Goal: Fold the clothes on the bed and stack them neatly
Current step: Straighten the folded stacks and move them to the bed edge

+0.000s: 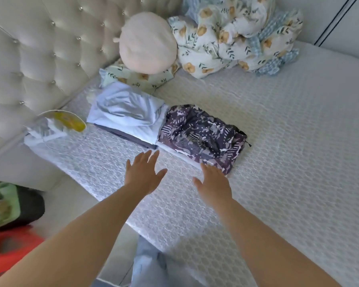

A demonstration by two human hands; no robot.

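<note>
A folded purple patterned garment (201, 133) lies on a white folded piece on the mattress (288, 162). To its left a folded light blue garment (126, 112) sits on a dark grey folded one (131, 137). My left hand (144, 172) hovers open, fingers straight, just in front of the dark grey garment's corner. My right hand (215, 183) is open too, its fingertips at the near edge of the purple garment. Neither hand holds anything.
A round cream cushion (147, 42) rests on a floral pillow (139, 76) by the tufted headboard (39, 59). A bunched floral duvet (236, 36) fills the far corner. A round fan with yellow print (68, 121) lies at the left. Green and red items (6, 224) stand on the floor.
</note>
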